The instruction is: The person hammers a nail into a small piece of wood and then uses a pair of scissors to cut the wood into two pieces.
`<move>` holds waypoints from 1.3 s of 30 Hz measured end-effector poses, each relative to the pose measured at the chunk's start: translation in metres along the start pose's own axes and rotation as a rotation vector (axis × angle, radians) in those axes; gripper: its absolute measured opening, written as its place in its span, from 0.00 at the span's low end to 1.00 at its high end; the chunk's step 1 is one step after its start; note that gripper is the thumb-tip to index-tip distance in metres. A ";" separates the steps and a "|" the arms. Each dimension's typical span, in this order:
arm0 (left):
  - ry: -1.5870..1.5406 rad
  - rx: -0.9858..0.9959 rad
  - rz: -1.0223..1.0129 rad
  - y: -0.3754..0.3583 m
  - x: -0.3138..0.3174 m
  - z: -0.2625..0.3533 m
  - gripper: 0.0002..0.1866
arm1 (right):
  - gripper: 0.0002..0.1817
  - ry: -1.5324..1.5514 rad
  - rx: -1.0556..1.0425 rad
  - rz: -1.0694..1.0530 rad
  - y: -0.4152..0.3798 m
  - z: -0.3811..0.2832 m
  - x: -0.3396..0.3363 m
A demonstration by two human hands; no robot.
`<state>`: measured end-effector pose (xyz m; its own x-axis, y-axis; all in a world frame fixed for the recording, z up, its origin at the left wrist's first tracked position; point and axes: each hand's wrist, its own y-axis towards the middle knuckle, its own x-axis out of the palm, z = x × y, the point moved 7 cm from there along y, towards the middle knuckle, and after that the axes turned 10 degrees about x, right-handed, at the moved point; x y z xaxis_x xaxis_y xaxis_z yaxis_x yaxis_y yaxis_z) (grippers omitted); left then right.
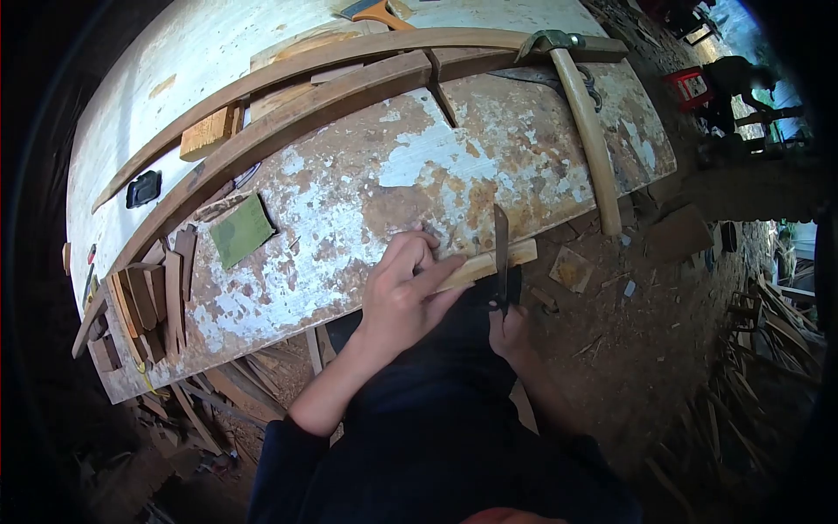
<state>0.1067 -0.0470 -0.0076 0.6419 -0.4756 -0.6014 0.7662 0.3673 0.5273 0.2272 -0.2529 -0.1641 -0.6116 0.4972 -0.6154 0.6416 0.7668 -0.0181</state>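
At the front edge of the worn bench, my left hand (401, 284) is closed on a short, pale wooden strip (522, 253), fingers and thumb pressing it from both sides. The strip's far end sticks out to the right past the bench edge. My right hand (511, 332) grips the handle of a knife (501, 236) with a long, dark, narrow blade and slanted tip. Its blade lies across the strip, pointing away from me. I cannot make out whether it has teeth or how deep it bites.
A hammer (587, 131) lies with its handle over the bench's right edge. Long curved timbers (297, 120) span the back. Green sandpaper (243, 231) and upright wood offcuts (144, 301) are at left on the paint-flaked bench (323, 201). Wood scraps (572, 269) litter the floor.
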 end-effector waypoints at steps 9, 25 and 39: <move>0.056 0.161 -0.023 0.002 0.003 0.007 0.22 | 0.06 0.054 0.004 -0.028 -0.004 0.021 0.011; -0.011 0.062 0.070 0.004 -0.006 -0.002 0.23 | 0.07 0.014 0.025 0.055 -0.014 0.029 0.021; -0.029 0.026 0.020 0.003 -0.003 -0.001 0.22 | 0.05 0.094 -0.092 0.084 0.002 0.006 0.012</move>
<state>0.1070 -0.0438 -0.0046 0.6555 -0.4913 -0.5735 0.7521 0.3559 0.5547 0.2239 -0.2477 -0.1763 -0.6013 0.5937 -0.5348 0.6496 0.7529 0.1055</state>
